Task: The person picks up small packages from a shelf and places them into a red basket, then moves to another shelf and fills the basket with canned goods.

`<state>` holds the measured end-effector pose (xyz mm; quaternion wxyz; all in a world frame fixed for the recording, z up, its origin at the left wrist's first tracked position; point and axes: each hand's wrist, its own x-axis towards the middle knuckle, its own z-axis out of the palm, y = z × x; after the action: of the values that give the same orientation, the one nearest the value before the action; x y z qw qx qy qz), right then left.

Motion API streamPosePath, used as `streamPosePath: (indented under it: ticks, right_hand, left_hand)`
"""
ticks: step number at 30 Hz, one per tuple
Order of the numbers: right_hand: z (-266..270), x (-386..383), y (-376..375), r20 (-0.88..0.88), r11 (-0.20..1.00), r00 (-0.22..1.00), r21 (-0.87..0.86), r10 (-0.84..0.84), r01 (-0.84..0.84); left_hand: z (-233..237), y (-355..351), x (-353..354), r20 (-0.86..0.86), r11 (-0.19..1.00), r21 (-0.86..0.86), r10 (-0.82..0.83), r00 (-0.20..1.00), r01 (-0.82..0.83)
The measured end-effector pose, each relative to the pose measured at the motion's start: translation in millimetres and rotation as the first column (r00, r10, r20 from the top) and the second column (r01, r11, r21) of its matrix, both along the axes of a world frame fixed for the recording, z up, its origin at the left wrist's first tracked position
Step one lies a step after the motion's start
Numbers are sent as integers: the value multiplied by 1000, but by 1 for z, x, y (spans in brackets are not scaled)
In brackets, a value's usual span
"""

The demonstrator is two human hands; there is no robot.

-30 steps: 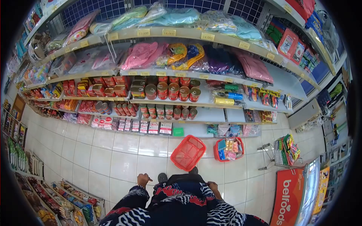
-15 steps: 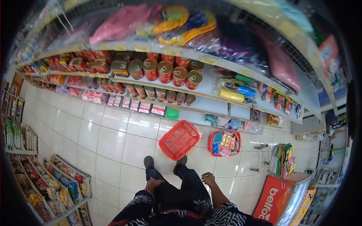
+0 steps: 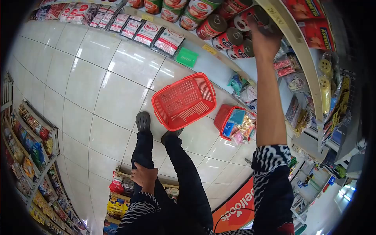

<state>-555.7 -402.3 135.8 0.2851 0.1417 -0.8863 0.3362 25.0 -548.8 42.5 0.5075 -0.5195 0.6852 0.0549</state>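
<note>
My right hand (image 3: 266,42) reaches into the shelf at the upper right, its fingers around a red can (image 3: 243,21) in a row of similar cans. Part of that can is hidden behind the hand. Just left of it, another red can (image 3: 234,36) stands on the same shelf. My left hand (image 3: 144,177) rests on my thigh with its fingers loosely apart, holding nothing. On the floor before my feet lies an empty red plastic basket (image 3: 184,102).
A smaller red basket (image 3: 222,121) filled with packets stands to the right. White packs (image 3: 148,33) and a green tray (image 3: 187,57) line the lowest shelf. Snack racks (image 3: 35,137) run along the left, and a red freezer (image 3: 239,207) stands behind at the right.
My right hand has risen from beside my body to the cans on the shelf. My view has moved closer to the shelf, and my left hand stays on my leg.
</note>
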Motion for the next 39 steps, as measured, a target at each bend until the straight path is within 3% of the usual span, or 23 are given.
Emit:
streamPosePath:
  ticks: [2,3,6,9,11,12,13,17,19,21,23,25,26,28,30,33,34,35,37,39]
  right_hand:
    - [2,-16,-10,163,978,979,-190,123,-91]
    - [3,-21,-12,157,977,979,-190,128,-98]
    - [5,-33,-5,203,998,978,42,37,-47]
    - [11,-42,6,277,995,961,94,15,-43]
    - [7,-25,15,238,994,971,106,-27,2]
    - [7,-6,11,248,967,969,-245,-13,76]
    - [8,11,7,248,813,969,-566,12,135]
    - [11,127,35,311,657,950,-719,13,227]
    - [-28,189,71,348,700,937,-679,42,221]
    - [-86,247,73,480,769,872,-519,-99,373]
    - [-151,284,48,523,798,848,-545,84,258]
    - [-219,319,26,732,926,681,-240,-24,291]
    - [-259,332,13,763,942,645,-175,-55,288]
    - [-322,346,-18,796,948,600,-120,-85,295]
    - [-367,359,-46,784,983,599,77,-164,168]
    - [-433,371,-80,840,971,509,81,-189,226]
    - [-454,377,-87,814,970,542,104,-209,218]
    - [-463,386,-95,823,966,529,90,-209,241]
    - [-477,383,-107,777,969,588,111,-223,221]
    - [-484,384,-111,811,964,533,139,-242,226]
  left_hand:
    - [3,-3,-3,12,1000,-24,6,1000,-5]
    - [4,-6,-6,5,1000,-25,11,1000,-11]
    - [7,-13,-12,12,999,0,54,998,-54]
    - [7,-21,-22,3,998,24,56,998,-56]
    - [11,-30,-26,-29,991,76,111,993,-109]
    - [7,-31,-22,-54,992,75,108,993,-104]
    - [3,-33,-20,-60,992,66,109,992,-105]
    - [6,-27,-11,-91,994,84,73,993,-66]
    - [6,-21,-4,-55,997,75,32,998,-28]
    - [3,-17,-4,-23,998,61,22,1000,-20]
    - [2,-19,0,8,998,70,4,1000,-4]
    - [-3,-22,10,-33,994,112,-16,999,19]
    - [-2,-25,11,-49,993,116,-7,999,13]
    - [-7,-29,20,-14,991,130,-14,1000,15]
    - [-10,-36,18,43,982,190,-1,999,-7]
    - [-8,-37,9,121,981,191,-50,991,27]
    - [-12,-37,19,129,979,201,-60,990,33]
    - [-13,-35,32,39,977,178,-129,991,120]
    - [-12,-38,25,118,975,189,-145,982,121]
    - [-13,-38,28,108,973,185,-163,981,141]
